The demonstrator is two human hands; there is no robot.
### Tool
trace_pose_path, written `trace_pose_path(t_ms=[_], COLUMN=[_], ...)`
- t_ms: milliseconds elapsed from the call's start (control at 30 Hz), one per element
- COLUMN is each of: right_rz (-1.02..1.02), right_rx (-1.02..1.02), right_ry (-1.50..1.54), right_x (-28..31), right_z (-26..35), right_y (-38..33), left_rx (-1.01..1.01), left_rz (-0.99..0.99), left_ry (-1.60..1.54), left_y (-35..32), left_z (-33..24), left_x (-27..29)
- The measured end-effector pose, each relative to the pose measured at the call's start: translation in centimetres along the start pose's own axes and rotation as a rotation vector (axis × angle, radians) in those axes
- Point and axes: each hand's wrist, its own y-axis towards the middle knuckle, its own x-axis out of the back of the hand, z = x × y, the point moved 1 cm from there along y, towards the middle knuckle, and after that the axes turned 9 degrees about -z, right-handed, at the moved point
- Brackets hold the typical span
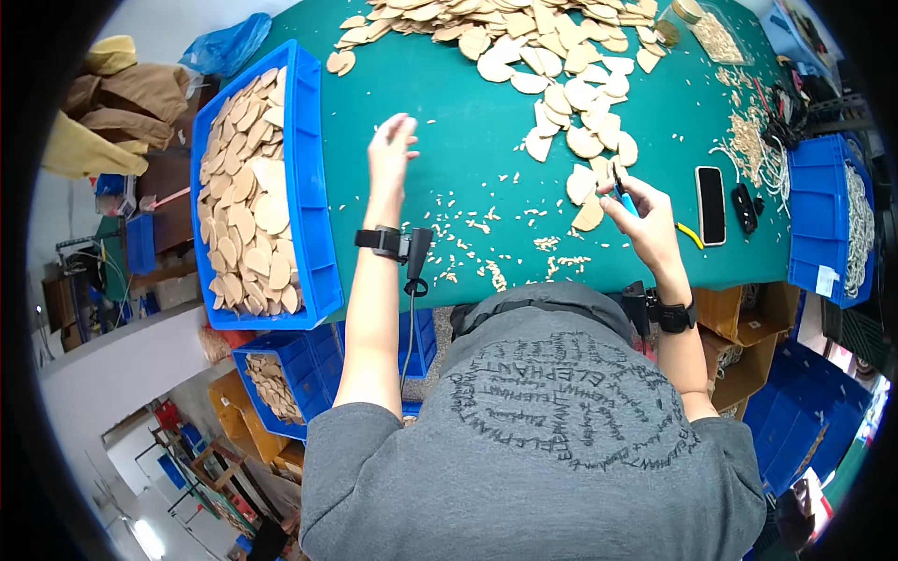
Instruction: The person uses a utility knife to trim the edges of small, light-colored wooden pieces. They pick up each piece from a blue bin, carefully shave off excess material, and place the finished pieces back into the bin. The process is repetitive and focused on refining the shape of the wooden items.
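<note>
My right hand point(645, 220) is closed around a pair of blue-handled cutting pliers point(624, 194). The tool's dark jaws point away from me, beside flat tan half-round pieces point(587, 213) on the green table. My left hand point(393, 150) is above the table to the left, near the blue bin's inner side, with its fingers loosely bent and apart. I see nothing in it. A large heap of the tan pieces point(524, 23) lies at the far edge, and a trail of them runs toward my right hand.
A blue bin point(313, 187) full of tan pieces stands at the left. Small tan scraps point(482, 224) are strewn mid-table. At the right are a phone point(711, 206), a yellow curved handle point(690, 235), a black cable point(745, 208) and a blue crate point(814, 220) of pale cords.
</note>
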Motion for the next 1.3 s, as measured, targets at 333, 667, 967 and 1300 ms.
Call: trace_pose_path(t_ms=[333, 667, 967, 1300], right_rz=[-0.116, 0.051, 0.182, 0.208], right_rx=[-0.081, -0.094, 0.045, 0.104], right_ry=[-0.002, -0.004, -0.039, -0.084], right_x=[3.7, 0.4, -3.0, -2.8], right_z=[-0.7, -0.4, 0.8, 1.3], right_y=[-0.9, -0.4, 0.5, 0.2], left_rx=[-0.376, 0.173, -0.198, -0.288], left_rz=[0.284, 0.772, 0.553, 0.493], left_ry=[0.863, -0.241, -0.175, -0.073], left_y=[-5.0, -8.8, -13.9, -14.9], left_z=[4.0, -1.5, -8.1, -8.6], left_x=[-17.8, -10.2, -5.1, -4.7])
